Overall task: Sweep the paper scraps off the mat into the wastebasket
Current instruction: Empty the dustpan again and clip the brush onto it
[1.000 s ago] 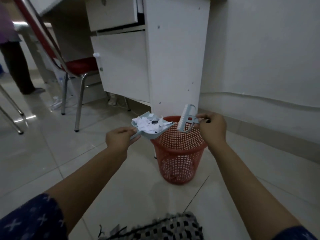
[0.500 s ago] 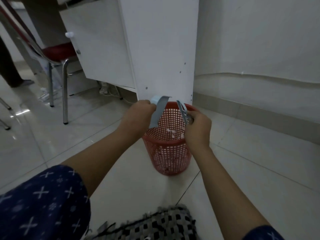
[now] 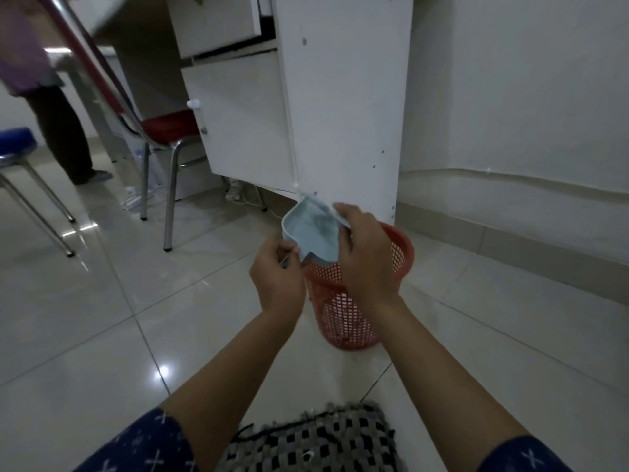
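Observation:
The light blue dustpan [image 3: 311,229] is tilted up over the red mesh wastebasket [image 3: 403,248], its hollow facing me with no scraps showing inside. My left hand [image 3: 277,279] is shut on the pan's handle at the basket's left rim. My right hand [image 3: 367,257] hovers over the basket and grips the small pale brush [image 3: 321,206], which lies along the pan's upper right edge. Both hands hide most of the basket's inside. A corner of the black-and-white woven mat [image 3: 316,441] shows at the bottom edge; I see no scraps on that part.
A white desk cabinet [image 3: 343,107] stands right behind the basket, with the white wall [image 3: 527,114] to its right. A red-seated metal chair [image 3: 163,131] and a blue stool [image 3: 17,144] stand at the left. A person's legs [image 3: 64,131] are at the far left. Cables lie under the desk.
One second ago the pan held a heap of paper scraps. It was tipped into the basket and is now turned back up without them. My right hand with the brush moved onto the pan's edge.

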A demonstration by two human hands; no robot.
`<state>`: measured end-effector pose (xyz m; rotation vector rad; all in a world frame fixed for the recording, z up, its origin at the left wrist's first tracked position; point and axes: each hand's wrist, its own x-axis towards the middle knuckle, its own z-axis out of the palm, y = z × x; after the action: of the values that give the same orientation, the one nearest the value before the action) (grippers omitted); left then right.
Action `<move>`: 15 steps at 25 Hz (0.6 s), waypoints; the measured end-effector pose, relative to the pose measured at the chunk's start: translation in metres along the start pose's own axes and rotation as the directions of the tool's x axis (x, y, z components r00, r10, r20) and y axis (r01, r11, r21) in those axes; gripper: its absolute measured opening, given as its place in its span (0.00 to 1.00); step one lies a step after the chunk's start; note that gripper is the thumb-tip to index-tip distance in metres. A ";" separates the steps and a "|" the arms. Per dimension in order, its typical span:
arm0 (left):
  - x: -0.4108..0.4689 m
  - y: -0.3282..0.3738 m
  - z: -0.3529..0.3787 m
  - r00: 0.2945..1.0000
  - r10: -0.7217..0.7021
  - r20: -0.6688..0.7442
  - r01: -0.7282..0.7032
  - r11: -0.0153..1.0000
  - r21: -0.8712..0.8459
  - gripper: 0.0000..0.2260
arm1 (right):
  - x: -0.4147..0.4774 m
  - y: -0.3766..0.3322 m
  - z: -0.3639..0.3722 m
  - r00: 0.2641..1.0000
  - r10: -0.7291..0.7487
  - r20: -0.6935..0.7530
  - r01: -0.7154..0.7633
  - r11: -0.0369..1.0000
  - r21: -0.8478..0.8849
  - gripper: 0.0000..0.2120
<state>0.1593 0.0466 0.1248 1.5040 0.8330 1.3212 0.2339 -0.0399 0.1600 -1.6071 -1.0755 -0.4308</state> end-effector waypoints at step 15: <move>-0.048 0.046 -0.067 0.869 -0.469 0.157 0.409 0.505 -0.760 0.14 | -0.030 -0.083 0.012 0.874 -0.058 0.483 0.121 0.987 -0.101 0.16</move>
<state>0.0810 0.0006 0.1503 0.4866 0.5063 1.1079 0.1472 -0.0425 0.1815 -1.8369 -1.5266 -0.1613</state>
